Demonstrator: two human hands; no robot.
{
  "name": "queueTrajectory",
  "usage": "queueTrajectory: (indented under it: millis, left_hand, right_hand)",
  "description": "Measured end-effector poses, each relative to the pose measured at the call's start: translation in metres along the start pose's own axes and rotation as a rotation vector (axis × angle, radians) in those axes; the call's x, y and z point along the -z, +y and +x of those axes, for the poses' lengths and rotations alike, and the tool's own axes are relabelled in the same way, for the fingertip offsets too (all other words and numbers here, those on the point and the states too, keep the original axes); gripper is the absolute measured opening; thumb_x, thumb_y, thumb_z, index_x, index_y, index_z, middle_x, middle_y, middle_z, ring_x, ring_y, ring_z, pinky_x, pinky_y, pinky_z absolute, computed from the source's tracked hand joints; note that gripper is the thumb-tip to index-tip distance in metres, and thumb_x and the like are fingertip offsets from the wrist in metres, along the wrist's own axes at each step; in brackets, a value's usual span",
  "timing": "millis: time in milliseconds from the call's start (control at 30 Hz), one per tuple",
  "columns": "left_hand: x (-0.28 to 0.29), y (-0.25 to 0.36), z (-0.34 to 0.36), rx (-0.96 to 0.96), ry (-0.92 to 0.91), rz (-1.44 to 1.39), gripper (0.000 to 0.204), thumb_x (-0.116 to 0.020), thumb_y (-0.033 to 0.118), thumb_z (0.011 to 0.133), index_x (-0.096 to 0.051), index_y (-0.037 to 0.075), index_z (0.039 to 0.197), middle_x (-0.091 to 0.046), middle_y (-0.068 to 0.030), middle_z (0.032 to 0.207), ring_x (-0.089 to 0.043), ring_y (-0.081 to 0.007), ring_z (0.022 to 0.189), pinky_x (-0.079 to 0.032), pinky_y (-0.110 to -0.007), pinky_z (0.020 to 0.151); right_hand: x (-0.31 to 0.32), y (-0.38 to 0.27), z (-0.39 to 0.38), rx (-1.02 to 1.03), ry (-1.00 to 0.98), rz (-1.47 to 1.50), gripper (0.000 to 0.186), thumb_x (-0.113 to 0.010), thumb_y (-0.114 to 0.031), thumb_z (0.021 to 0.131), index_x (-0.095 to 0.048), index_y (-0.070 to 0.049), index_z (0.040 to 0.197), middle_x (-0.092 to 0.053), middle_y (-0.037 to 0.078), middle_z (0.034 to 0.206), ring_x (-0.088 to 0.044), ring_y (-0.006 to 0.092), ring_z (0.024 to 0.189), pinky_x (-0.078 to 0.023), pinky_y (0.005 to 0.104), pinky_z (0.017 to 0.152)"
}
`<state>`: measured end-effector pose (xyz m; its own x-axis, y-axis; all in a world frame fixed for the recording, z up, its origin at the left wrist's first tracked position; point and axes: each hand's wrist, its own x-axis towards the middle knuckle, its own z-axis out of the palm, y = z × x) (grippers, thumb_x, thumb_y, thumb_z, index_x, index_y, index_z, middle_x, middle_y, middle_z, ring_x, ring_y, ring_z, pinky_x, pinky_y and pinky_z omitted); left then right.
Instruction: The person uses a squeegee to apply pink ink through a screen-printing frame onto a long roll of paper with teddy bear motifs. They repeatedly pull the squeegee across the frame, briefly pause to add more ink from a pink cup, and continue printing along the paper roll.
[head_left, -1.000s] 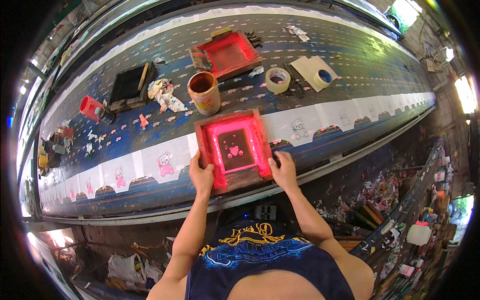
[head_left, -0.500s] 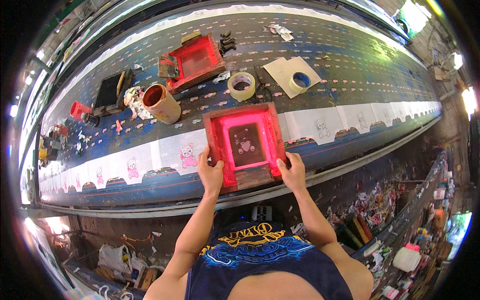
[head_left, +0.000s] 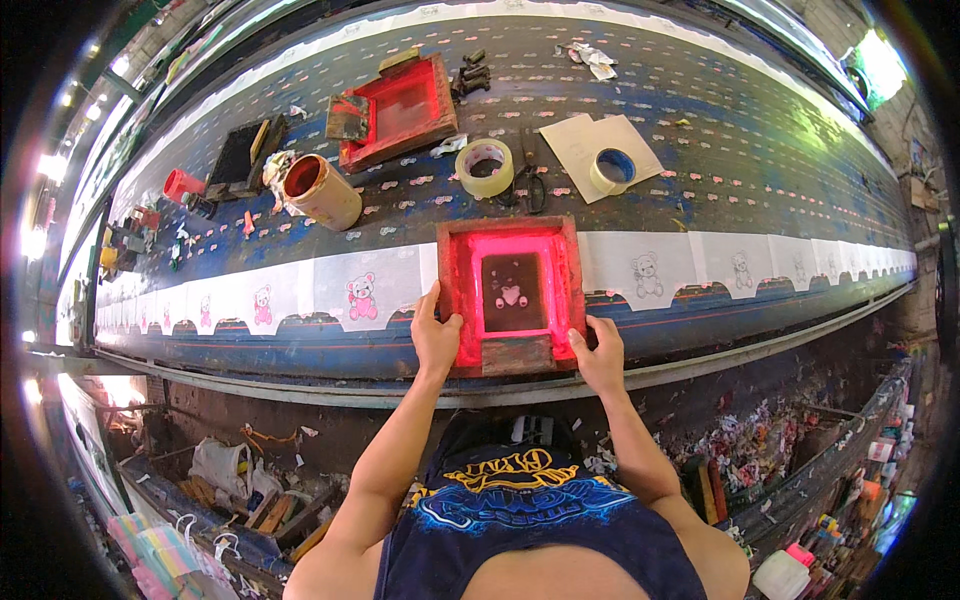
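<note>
Head view, from the left: a red cup (head_left: 180, 184), a dark frame (head_left: 236, 160) bearing a wooden stick, and a crumpled rag (head_left: 274, 176) partly hidden by an ink container (head_left: 335, 203). Behind it sits a second red frame (head_left: 405, 115). The left hand (head_left: 437, 332) pinches the left edge of a screen frame (head_left: 512, 290), which covers part of a white strip (head_left: 620, 250); beyond it are clear tape (head_left: 484, 187) and scissors (head_left: 535, 192). The right hand (head_left: 600, 355) grips its lower right edge, below cardboard (head_left: 570, 145) bearing blue-lined tape (head_left: 605, 184).
</note>
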<state>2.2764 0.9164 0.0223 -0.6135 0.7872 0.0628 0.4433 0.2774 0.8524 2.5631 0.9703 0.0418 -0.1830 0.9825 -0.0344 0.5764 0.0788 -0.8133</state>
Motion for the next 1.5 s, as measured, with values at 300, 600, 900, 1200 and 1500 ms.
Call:
queueTrajectory:
  millis: [300, 600, 900, 1200, 1500]
  left_hand:
    - [0.0, -0.003, 0.002, 0.031, -0.026, -0.052, 0.067, -0.073, -0.001, 0.078, -0.059, -0.002, 0.143, -0.067, -0.0196, 0.128, -0.066, -0.0308, 0.113, -0.052, -0.037, 0.099]
    - [-0.002, -0.016, 0.006, 0.102, -0.073, -0.136, 0.069, -0.072, -0.001, 0.076, -0.058, -0.002, 0.143, -0.064, -0.0213, 0.136, -0.064, -0.0331, 0.122, -0.049, -0.039, 0.107]
    - [0.0, -0.015, 0.005, 0.012, -0.055, -0.048, 0.067, -0.071, 0.002, 0.077, -0.058, -0.001, 0.142, -0.064, -0.021, 0.134, -0.061, -0.0357, 0.125, -0.048, -0.04, 0.108]
    - [-0.002, -0.02, 0.003, -0.018, -0.042, 0.007, 0.067, -0.073, 0.001, 0.076, -0.059, 0.002, 0.141, -0.064, -0.0196, 0.131, -0.063, -0.0368, 0.121, -0.05, -0.041, 0.104]
    - [-0.003, -0.02, 0.004, 0.003, -0.039, -0.039, 0.068, -0.073, 0.001, 0.075, -0.059, 0.002, 0.141, -0.065, -0.0193, 0.127, -0.065, -0.0359, 0.113, -0.052, -0.042, 0.1]
  right_hand:
    - [-0.004, -0.004, -0.011, 0.282, 0.157, -0.148, 0.048, -0.078, -0.027, 0.09, -0.064, 0.007, 0.121, -0.061, 0.022, 0.124, -0.06, 0.0403, 0.115, -0.049, 0.0473, 0.1]
    - [-0.013, -0.057, -0.027, 0.655, -0.294, -0.329, 0.047, -0.081, -0.018, 0.078, -0.067, -0.004, 0.121, -0.06, 0.013, 0.124, -0.058, 0.0329, 0.118, -0.048, 0.0453, 0.098]
    - [-0.03, -0.063, -0.001, 0.682, -0.174, -0.272, 0.03, -0.068, -0.004, 0.073, -0.067, -0.002, 0.104, -0.066, 0.011, 0.106, -0.062, 0.0312, 0.104, -0.051, 0.0429, 0.093]
    - [-0.048, -0.045, 0.038, 0.797, -0.081, -0.321, 0.025, -0.062, -0.003, 0.078, -0.066, -0.002, 0.103, -0.067, 0.012, 0.105, -0.063, 0.0322, 0.103, -0.052, 0.0433, 0.093]
    - [-0.061, -0.07, 0.15, 0.744, -0.104, -0.244, 0.02, -0.076, -0.005, 0.075, -0.069, -0.003, 0.094, -0.069, 0.012, 0.095, -0.063, 0.0346, 0.098, -0.052, 0.0434, 0.089]
